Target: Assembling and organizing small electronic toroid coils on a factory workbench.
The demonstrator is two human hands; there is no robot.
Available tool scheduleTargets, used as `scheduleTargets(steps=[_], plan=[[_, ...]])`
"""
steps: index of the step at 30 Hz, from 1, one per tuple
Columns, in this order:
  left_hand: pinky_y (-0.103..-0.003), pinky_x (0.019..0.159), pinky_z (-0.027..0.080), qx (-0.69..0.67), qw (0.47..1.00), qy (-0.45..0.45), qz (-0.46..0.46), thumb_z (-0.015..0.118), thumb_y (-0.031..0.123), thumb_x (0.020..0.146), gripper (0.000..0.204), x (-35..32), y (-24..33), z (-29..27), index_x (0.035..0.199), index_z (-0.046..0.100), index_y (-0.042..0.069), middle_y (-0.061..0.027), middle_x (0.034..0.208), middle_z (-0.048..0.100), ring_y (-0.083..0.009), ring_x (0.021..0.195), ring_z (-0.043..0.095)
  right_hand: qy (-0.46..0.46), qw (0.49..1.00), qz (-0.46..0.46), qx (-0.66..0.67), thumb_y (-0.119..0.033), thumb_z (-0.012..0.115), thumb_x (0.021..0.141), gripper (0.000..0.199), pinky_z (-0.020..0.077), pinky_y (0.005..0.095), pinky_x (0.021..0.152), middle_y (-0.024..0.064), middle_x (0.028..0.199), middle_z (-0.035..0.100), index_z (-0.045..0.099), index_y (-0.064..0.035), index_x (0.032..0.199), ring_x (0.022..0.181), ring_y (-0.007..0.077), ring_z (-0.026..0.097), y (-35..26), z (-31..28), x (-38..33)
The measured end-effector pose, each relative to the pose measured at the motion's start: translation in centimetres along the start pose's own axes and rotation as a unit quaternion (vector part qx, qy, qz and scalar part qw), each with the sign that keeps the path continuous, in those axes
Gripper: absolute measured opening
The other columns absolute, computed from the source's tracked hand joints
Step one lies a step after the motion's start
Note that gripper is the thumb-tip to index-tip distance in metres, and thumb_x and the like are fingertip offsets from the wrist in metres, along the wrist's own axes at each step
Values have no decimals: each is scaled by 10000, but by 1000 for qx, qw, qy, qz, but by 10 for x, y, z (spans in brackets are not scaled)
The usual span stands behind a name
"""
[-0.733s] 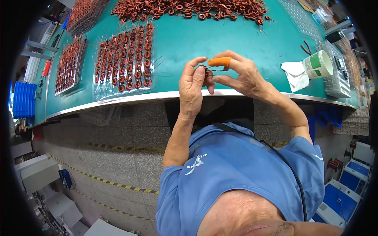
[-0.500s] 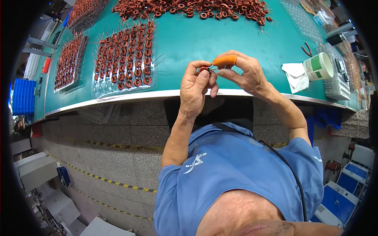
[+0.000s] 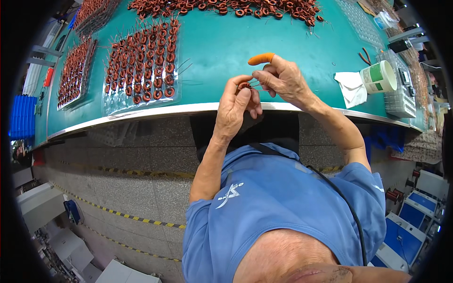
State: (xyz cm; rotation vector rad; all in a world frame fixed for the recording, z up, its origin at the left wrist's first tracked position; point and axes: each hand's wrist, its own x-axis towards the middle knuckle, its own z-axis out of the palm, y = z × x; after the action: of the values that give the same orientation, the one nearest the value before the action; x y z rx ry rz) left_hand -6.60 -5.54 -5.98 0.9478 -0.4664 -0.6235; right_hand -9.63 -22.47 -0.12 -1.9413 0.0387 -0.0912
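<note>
A clear tray [image 3: 111, 104] of copper rings [image 3: 147, 85] lies on the green table [image 3: 212, 52]. Right of the tray, the left hand [image 3: 231, 106] pinches one copper coil [image 3: 244, 86] between thumb and fingers. Further right of the tray, the right hand [image 3: 288, 82] curls half shut by the coil's thin wires [image 3: 255, 84] (I can't tell if it grips them), its orange-covered finger [image 3: 260, 59] sticking out. Far right of the tray sits a cup [image 3: 370, 79].

**Small coil [image 3: 244, 86] at the green table [image 3: 212, 52]**

The left hand [image 3: 231, 106] holds the coil. The right hand [image 3: 288, 82], wearing an orange finger cover [image 3: 261, 59], is at its wires [image 3: 255, 84]. A clear tray [image 3: 113, 106] with similar coils [image 3: 147, 74] lies to the left.
</note>
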Motion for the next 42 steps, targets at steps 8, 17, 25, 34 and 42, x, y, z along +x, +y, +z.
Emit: scheduleTargets(steps=[8,17,25,34,42], plan=[[-228,572,463,16,998,-22,50,521,222,987,349,-9,-5,-8,1250,400,28,-77,815,568,-131,697,564,-10,999,9,30,-239,624,926,324,468,238,507,52,674,611,596,18,1122,547,91,570,6,0,4],[-222,585,448,83,993,70,38,523,47,954,171,-22,3,-19,1125,522,58,-29,732,560,-87,630,539,-16,1000,5,-22,-196,621,920,273,511,256,585,88,818,671,619,20,1086,624,113,615,-4,6,-1],[-203,618,460,300,940,136,92,465,87,993,196,-46,114,-112,1104,623,61,-9,785,563,-74,714,550,49,996,55,-57,-247,525,974,273,416,201,478,35,812,622,642,-18,1063,590,80,584,45,-51,41],[-236,690,495,264,868,346,238,632,41,899,37,-54,175,-215,905,607,14,-57,868,626,-125,790,612,226,813,-174,-508,-171,608,905,219,493,383,761,141,985,603,589,-30,1071,866,305,603,116,-131,106],[-324,792,473,594,719,313,181,652,70,863,72,-49,155,-245,875,619,7,-64,914,666,-198,873,623,228,741,-151,-613,-153,593,893,278,469,389,870,115,1129,559,558,-34,1142,1017,305,547,148,-167,131]])
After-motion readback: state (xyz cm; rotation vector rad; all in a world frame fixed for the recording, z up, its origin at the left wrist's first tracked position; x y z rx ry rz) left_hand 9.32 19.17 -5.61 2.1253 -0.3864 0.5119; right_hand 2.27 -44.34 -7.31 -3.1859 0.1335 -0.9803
